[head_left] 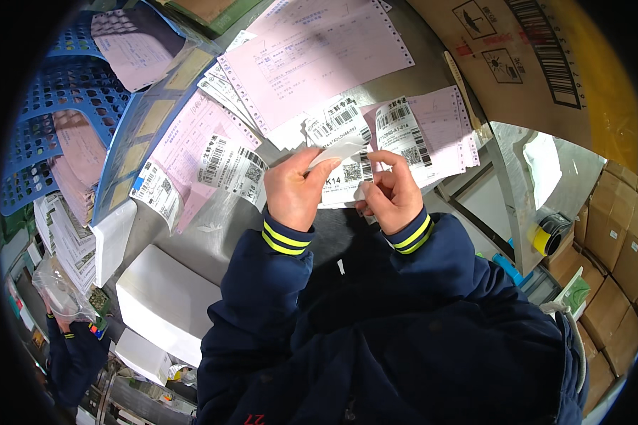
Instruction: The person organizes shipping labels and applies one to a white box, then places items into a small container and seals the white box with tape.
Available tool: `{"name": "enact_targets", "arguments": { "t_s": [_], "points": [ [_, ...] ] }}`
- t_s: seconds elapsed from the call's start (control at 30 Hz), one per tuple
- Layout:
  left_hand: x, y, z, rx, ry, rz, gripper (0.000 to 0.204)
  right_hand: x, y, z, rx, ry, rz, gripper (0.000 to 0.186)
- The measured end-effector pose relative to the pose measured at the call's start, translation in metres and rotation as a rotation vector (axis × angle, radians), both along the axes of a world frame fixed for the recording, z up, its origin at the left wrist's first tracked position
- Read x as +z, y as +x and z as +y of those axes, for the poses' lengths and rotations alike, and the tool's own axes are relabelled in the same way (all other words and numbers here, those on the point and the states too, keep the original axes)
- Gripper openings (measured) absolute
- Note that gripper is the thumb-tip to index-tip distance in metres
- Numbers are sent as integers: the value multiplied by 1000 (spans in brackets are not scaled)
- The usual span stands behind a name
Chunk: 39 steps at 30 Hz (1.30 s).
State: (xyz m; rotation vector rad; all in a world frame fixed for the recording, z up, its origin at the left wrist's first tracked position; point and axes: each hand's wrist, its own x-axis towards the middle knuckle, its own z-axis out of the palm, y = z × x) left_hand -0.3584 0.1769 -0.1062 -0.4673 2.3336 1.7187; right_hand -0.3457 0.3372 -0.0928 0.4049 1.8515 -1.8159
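Note:
My left hand (294, 185) is closed, thumb and fingers pinching a white label (344, 150) whose blank side curls up between my hands. My right hand (393, 190) is also closed, its fingertips on a small white bit of paper (359, 193) at the label's edge. Beneath and just beyond my fingers lie printed shipping labels (339, 119) with barcodes and square codes. Another printed label (404, 134) rests on a pink form to the right. Further labels (232, 168) lie left of my left hand, partly over a pink sheet.
A large pink form (315, 53) lies at the far side of the metal table (216, 244). Blue perforated baskets (78, 85) hold papers at left, above a white stack (166, 297). A cardboard carton (503, 57) looms far right; a tape roll (551, 235) hangs by brown boxes (613, 234). Another person's sleeve (78, 361) shows lower left.

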Motion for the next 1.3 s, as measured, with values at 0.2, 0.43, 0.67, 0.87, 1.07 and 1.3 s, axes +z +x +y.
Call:
{"name": "enact_targets", "arguments": {
  "t_s": [0.2, 0.43, 0.67, 0.87, 1.07, 1.3],
  "points": [
    [-1, 4, 3, 44, 7, 36, 19, 5, -20, -5, -43, -76, -224, 42],
    [-9, 6, 3, 38, -17, 163, 19, 2, -40, -6, -81, -142, -523, 46],
    [-2, 2, -2, 48, 0, 99, 27, -18, -29, 5, -48, -241, -425, 24],
    [-7, -1, -4, 28, -9, 104, 31, -14, -18, 5, 30, -134, -263, 20],
    [-9, -1, -6, 16, -35, 74, 31, -15, -13, 11, 85, -107, -277, 19],
    [-9, -2, -6, 5, -36, 61, 31, -14, -13, 8, 52, -101, -248, 18]
  ]
}}
